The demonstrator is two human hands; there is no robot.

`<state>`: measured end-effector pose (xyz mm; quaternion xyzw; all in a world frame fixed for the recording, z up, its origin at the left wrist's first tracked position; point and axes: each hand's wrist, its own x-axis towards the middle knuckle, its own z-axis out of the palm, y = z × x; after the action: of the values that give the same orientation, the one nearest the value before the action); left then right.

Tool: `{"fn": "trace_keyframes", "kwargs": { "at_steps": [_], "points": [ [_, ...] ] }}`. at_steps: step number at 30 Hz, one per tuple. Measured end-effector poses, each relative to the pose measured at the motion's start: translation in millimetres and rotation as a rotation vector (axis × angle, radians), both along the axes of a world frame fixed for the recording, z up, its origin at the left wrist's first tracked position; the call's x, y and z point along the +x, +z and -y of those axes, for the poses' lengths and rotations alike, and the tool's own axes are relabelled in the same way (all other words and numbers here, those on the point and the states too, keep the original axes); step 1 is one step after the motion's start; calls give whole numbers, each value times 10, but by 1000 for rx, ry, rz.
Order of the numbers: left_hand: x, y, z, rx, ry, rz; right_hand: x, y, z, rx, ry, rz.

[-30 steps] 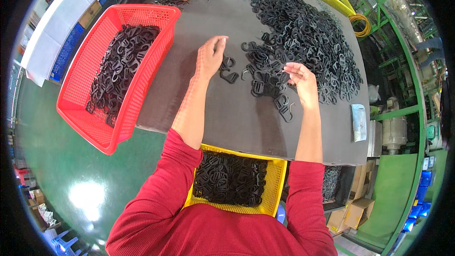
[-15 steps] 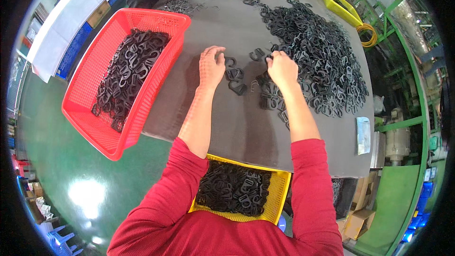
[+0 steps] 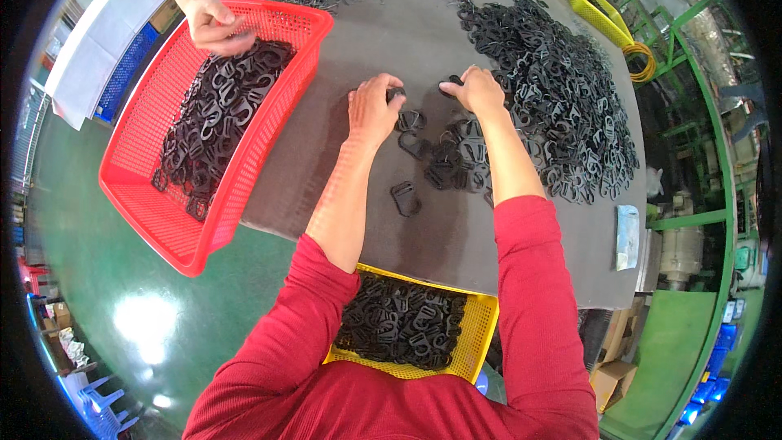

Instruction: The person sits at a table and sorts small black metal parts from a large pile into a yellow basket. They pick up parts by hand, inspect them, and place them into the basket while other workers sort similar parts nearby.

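Observation:
My left hand [image 3: 374, 111] is over the middle of the grey table, its thumb and fingers closed on a black plastic hook buckle [image 3: 396, 94], partly hidden. To its right, my right hand [image 3: 481, 93] pinches another dark buckle [image 3: 450, 85] at the left edge of a large heap of black buckles [image 3: 554, 90]. Between and below the hands lie several loose buckles [image 3: 414, 145]. One single buckle [image 3: 405, 199] rests apart, nearer to me.
A red basket [image 3: 213, 238] of buckles stands at the left, with a co-worker's hand [image 3: 213, 26] over it. Below the table's near edge is a yellow basket [image 3: 482, 334] of buckles. Another yellow basket [image 3: 582, 8] sits far right, beside a coiled yellow hose [image 3: 642, 61].
My left hand has closed on a buckle. My right hand has moved slightly left and up with a buckle. A single buckle now lies nearer me. The co-worker's hand has reached over the red basket.

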<state>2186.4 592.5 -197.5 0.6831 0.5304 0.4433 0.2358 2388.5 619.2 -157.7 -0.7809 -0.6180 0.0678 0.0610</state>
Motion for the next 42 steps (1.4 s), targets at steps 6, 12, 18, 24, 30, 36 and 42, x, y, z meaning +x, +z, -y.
{"fn": "trace_keyframes", "kwargs": {
  "at_steps": [6, 12, 18, 24, 30, 36, 42],
  "points": [
    [-192, 71, -100, -426, -56, 1054, 353, -84, 189, 70, -39, -1007],
    [-343, 12, -152, -553, -144, 807, 488, 189, 1080, 176, -273, -1845],
    [-35, 260, 402, -109, -21, -443, 130, 163, 1423, 51, 180, -568],
    [-199, 398, 195, -373, -235, -135, -170, 163, 1476, -61, 140, -514],
    [-435, 386, 22, -408, -130, 33, 30, 288, 1553, 36, 27, -925],
    [-596, 612, 437, -540, -485, 259, 57, 404, 1873, 73, -18, -926],
    [-529, 851, 1393, -221, -1151, -126, -352, 736, 2812, -538, 540, -1016]
  ]
}}
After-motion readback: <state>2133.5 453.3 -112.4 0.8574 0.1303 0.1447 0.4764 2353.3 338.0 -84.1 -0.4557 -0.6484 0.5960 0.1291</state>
